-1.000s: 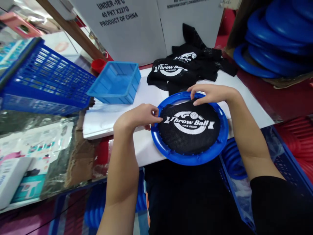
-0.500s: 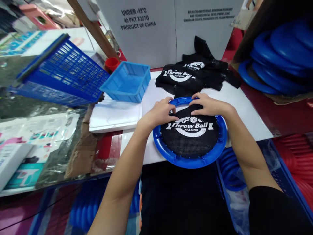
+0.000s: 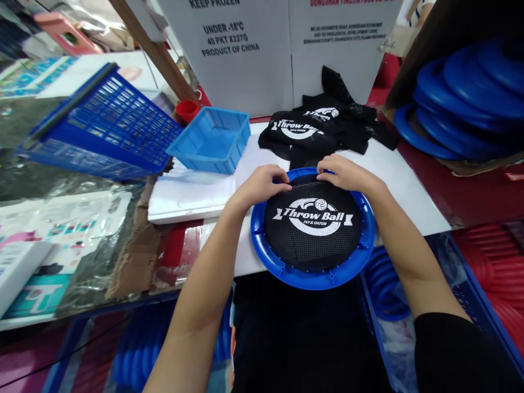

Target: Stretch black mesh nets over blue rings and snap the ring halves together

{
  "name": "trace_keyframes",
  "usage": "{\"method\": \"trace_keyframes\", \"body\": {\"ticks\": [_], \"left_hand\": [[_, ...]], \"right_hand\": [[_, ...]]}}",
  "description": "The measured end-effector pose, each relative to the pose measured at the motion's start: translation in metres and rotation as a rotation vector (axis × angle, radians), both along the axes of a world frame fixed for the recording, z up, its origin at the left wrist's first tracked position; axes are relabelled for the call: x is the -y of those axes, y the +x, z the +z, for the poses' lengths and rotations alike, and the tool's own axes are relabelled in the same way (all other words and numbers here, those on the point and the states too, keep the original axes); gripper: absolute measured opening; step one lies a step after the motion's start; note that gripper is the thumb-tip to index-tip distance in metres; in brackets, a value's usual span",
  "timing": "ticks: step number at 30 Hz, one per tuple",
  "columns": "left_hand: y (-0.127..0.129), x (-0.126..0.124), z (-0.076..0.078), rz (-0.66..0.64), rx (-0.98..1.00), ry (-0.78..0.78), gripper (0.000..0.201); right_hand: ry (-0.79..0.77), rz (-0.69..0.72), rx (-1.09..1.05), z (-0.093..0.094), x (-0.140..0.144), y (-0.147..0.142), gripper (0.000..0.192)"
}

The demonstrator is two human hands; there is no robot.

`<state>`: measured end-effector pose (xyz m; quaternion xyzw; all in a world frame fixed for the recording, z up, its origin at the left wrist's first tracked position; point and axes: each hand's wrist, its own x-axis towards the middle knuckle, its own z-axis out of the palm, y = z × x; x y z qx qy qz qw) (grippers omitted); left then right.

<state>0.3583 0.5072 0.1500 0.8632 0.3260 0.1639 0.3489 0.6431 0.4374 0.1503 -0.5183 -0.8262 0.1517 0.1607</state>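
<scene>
1. Blue plastic ring [image 3: 282,266] with black "Throw Ball" mesh [image 3: 313,229] stretched inside it lies flat at the near edge of the white tabletop [image 3: 409,196].
2. Left hand [image 3: 258,186] sits on the ring's far-left rim, fingers curled and pressing the mesh edge.
3. Right hand [image 3: 344,173] sits on the ring's far rim, fingers bent down onto the mesh edge.
4. Just beyond the ring lies a heap of loose black mesh pieces [image 3: 323,131].
5. Left of the ring, farther back, stands a light blue tray [image 3: 209,140], beside a dark blue basket [image 3: 102,128].
6. Right of the ring, stacked blue rings [image 3: 458,103].
</scene>
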Motion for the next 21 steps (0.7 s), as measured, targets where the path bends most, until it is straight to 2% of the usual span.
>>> {"method": "trace_keyframes", "body": {"ticks": [4,8,13,18,21], "left_hand": [[-0.001,0.0,0.001,0.086,0.051,-0.119,0.012],[-0.003,-0.002,0.0,0.053,0.044,-0.134,0.014],[-0.001,0.0,-0.003,-0.186,-0.059,0.029,0.025],[0.002,0.004,-0.007,-0.202,-0.179,0.162,0.034],[0.001,0.003,-0.005,-0.231,-0.2,0.165,0.037]], "right_hand": [[-0.018,0.003,-0.056,0.0,-0.001,-0.003,0.022],[-0.022,0.014,-0.099,-0.002,-0.002,-0.005,0.021],[-0.02,0.019,-0.166,-0.007,-0.004,-0.006,0.021],[-0.015,0.043,-0.251,-0.011,-0.007,-0.008,0.021],[-0.046,0.032,-0.228,-0.011,-0.008,-0.01,0.02]]}}
